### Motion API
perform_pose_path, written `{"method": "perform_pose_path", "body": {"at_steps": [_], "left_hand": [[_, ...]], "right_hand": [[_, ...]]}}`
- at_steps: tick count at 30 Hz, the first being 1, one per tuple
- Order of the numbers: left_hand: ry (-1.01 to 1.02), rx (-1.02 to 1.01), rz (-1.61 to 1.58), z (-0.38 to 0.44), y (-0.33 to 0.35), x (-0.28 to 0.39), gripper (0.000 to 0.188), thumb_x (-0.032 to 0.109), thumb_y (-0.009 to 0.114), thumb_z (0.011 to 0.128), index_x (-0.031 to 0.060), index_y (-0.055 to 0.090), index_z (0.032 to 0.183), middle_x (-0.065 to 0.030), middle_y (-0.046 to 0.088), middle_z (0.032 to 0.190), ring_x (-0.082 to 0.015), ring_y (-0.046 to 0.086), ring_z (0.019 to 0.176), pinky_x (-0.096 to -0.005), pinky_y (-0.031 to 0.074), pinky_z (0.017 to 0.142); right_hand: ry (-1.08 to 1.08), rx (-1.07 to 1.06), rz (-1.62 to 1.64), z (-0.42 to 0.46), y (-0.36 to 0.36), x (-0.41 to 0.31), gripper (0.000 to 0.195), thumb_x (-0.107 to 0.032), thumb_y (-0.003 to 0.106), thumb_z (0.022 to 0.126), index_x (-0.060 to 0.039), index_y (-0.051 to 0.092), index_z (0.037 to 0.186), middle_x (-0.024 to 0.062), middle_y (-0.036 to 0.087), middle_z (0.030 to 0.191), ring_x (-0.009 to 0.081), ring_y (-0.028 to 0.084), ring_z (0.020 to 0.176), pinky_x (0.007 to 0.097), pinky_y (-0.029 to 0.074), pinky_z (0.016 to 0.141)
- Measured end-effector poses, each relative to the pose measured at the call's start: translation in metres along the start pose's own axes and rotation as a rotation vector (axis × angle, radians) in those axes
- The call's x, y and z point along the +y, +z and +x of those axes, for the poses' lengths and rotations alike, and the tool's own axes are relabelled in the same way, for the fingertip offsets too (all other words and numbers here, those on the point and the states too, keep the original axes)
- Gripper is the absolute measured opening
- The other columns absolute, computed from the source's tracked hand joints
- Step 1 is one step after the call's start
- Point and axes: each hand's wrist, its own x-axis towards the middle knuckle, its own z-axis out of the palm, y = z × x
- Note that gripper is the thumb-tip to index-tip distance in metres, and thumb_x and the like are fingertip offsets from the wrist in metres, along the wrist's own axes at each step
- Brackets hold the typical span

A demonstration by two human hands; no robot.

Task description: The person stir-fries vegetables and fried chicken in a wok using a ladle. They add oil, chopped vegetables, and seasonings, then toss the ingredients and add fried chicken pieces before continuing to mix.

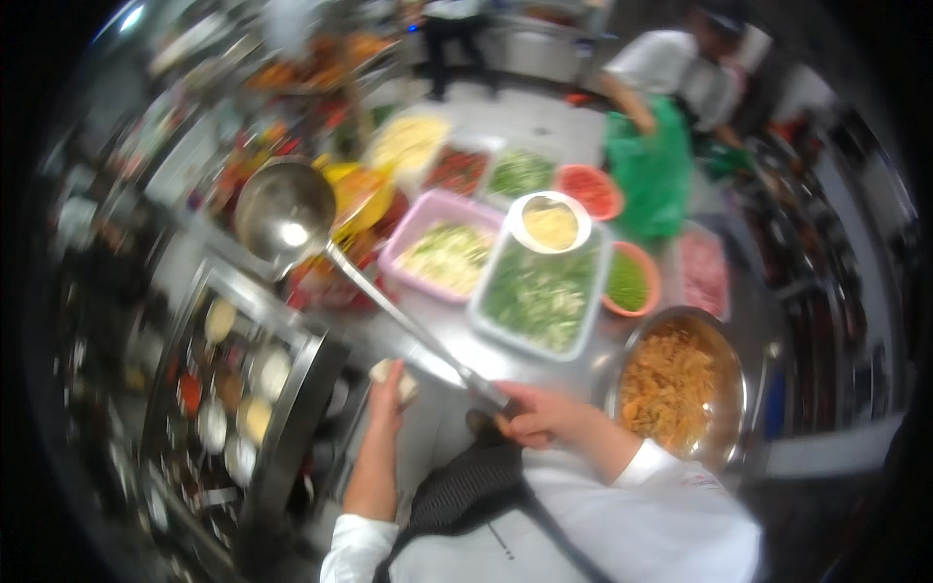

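Observation:
My right hand [545, 415] is closed around the dark grip of a large metal ladle [397, 306]. Its round bowl points up and to the left, over the far-left side of the steel table. My left hand [386, 401] holds a crumpled off-white cloth [407, 386], just left of my apron. Beyond the ladle's handle stand a pink tub [386, 259] of pale chopped vegetables and a clear tub [477, 310] of cut greens. A white bowl [516, 218] of yellowish shreds rests on the greens tub's far end. The picture is blurred by motion.
A steel bowl [740, 397] of orange-brown shredded food is at right. Near it are an orange bowl [654, 284] of chopped greens and a tray of pink meat [703, 270]. A steel seasoning station [291, 393] flanks me on the left. A co-worker [656, 65] handles a green bag [649, 175].

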Motion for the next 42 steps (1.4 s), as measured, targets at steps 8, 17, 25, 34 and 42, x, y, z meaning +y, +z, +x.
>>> {"method": "perform_pose_path", "body": {"at_steps": [8, 17, 25, 34, 42], "left_hand": [[-0.091, 0.028, 0.07, 0.132, 0.124, 0.061, 0.051, 0.053, 0.072, 0.081, 0.0172, 0.057, 0.115, -0.002, 0.065, 0.095, -0.0178, 0.063, 0.081, -0.0367, 0.053, 0.061], [-0.116, 0.08, -0.041, 0.159, 0.16, 0.074, 0.048, 0.014, 0.059, 0.083, 0.0099, 0.051, 0.13, -0.0138, 0.059, 0.122, -0.0314, 0.065, 0.096, -0.0502, 0.056, 0.077], [0.625, 0.125, -0.083, 0.115, 0.155, 0.102, 0.038, -0.002, 0.06, 0.078, -0.0058, 0.058, 0.116, -0.013, 0.065, 0.111, -0.0255, 0.065, 0.094, -0.0376, 0.053, 0.081], [0.553, 0.229, -0.225, -0.028, 0.093, 0.14, 0.037, 0.009, 0.062, 0.079, -0.0081, 0.062, 0.111, -0.0131, 0.067, 0.1, -0.0214, 0.064, 0.087, -0.0333, 0.05, 0.078], [0.321, 0.415, -0.408, -0.138, 0.011, 0.06, 0.041, 0.011, 0.06, 0.082, -0.0087, 0.06, 0.118, -0.0147, 0.066, 0.104, -0.0221, 0.065, 0.092, -0.0329, 0.051, 0.081]], "right_hand": [[-0.18, 0.171, 0.11, -0.07, -0.047, -0.021, 0.08, -0.019, 0.063, 0.095, -0.0118, 0.012, 0.156, 0.0021, 0.045, 0.073, 0.0066, 0.037, 0.047, 0.0226, 0.032, 0.041], [-0.285, 0.237, 0.185, -0.081, -0.078, -0.04, 0.079, -0.018, 0.064, 0.094, -0.0112, 0.015, 0.155, -0.0016, 0.039, 0.065, 0.0061, 0.037, 0.046, 0.0223, 0.031, 0.039], [-0.212, 0.358, 0.133, -0.069, -0.081, -0.084, 0.077, -0.01, 0.063, 0.091, -0.0129, 0.019, 0.154, 0.0024, 0.044, 0.068, 0.0082, 0.037, 0.041, 0.0231, 0.031, 0.036], [-0.325, 0.307, 0.073, -0.073, -0.059, -0.091, 0.078, -0.004, 0.068, 0.083, -0.0082, 0.029, 0.15, 0.0088, 0.046, 0.063, 0.0099, 0.036, 0.038, 0.0239, 0.028, 0.034], [0.035, 0.048, -0.297, -0.024, -0.067, -0.103, 0.084, -0.021, 0.076, 0.085, -0.0073, 0.027, 0.152, 0.0113, 0.052, 0.066, 0.0109, 0.042, 0.041, 0.0235, 0.03, 0.037]]}}
